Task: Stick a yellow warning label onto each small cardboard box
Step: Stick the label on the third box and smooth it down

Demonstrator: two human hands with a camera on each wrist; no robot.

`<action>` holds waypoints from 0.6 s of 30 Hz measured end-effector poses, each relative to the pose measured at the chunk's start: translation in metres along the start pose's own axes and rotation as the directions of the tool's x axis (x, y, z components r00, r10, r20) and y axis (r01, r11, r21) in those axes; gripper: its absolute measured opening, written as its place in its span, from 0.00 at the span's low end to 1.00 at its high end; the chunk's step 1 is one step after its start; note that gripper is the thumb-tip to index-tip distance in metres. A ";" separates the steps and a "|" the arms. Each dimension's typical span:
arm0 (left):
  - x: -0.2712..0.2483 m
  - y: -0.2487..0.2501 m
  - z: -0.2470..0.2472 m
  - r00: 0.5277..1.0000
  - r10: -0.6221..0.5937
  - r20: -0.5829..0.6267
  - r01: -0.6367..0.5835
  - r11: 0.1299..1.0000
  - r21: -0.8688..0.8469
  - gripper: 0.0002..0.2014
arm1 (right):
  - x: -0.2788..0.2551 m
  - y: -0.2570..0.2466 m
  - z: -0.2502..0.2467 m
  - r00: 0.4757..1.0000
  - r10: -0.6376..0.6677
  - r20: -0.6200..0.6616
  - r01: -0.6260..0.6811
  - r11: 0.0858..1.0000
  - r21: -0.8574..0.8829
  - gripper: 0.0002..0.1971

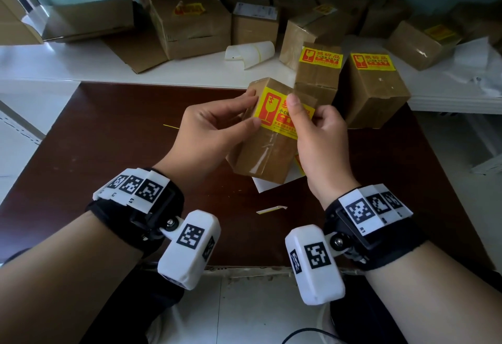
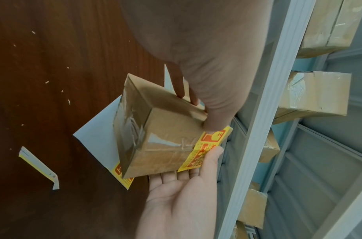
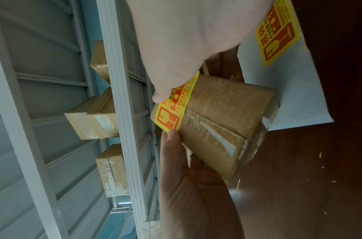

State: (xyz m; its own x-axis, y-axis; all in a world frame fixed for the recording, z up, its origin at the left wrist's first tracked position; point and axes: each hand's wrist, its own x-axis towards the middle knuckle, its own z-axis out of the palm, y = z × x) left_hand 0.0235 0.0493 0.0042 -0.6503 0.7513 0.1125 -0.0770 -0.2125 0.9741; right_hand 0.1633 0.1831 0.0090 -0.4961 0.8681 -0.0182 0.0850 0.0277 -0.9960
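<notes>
Cardboard box (image 1: pixel 267 139) held tilted above the brown desk (image 1: pixel 108 139), its long axis running from the person up and away, taped face upward. Left hand (image 1: pixel 214 126) grips its left side; right hand (image 1: pixel 320 137) pinches the yellow label (image 1: pixel 274 111) lying across the far end, its thumb hiding part of the print. Backing sheet (image 1: pixel 264 184) lies mostly hidden beneath. Two labelled boxes (image 1: pixel 372 85) stand just beyond at the desk's far edge; the left of the desk lies bare.

Left hand (image 1: pixel 217 123) and right hand (image 1: pixel 316 137) raised close together, fingers curled, thumbs forward.
</notes>
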 end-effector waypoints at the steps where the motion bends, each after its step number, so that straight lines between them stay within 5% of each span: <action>1: -0.001 0.000 0.000 1.000 -0.002 0.005 0.002 1.000 -0.006 0.24 | 0.000 -0.001 0.000 1.000 0.002 -0.003 -0.002 1.000 0.016 0.33; 9: 0.003 0.002 -0.006 0.998 -0.030 -0.047 0.028 0.999 -0.038 0.25 | -0.001 0.001 0.005 0.996 -0.038 0.074 0.041 0.999 -0.036 0.33; 14: 0.003 0.001 -0.004 0.997 -0.048 -0.054 0.045 0.998 -0.045 0.20 | -0.005 -0.007 0.002 0.999 0.026 0.047 -0.029 0.997 0.065 0.25; 18: 0.004 0.003 -0.003 0.996 -0.058 -0.069 0.054 0.997 -0.057 0.21 | -0.003 -0.003 0.003 0.998 -0.004 0.061 0.004 1.000 -0.006 0.31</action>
State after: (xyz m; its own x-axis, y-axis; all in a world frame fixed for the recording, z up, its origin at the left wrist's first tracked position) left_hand 0.0183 0.0501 0.0070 -0.6952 0.7176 0.0423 -0.1546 -0.2067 0.9661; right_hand 0.1621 0.1791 0.0121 -0.5479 0.8363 -0.0194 0.0876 0.0344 -0.9956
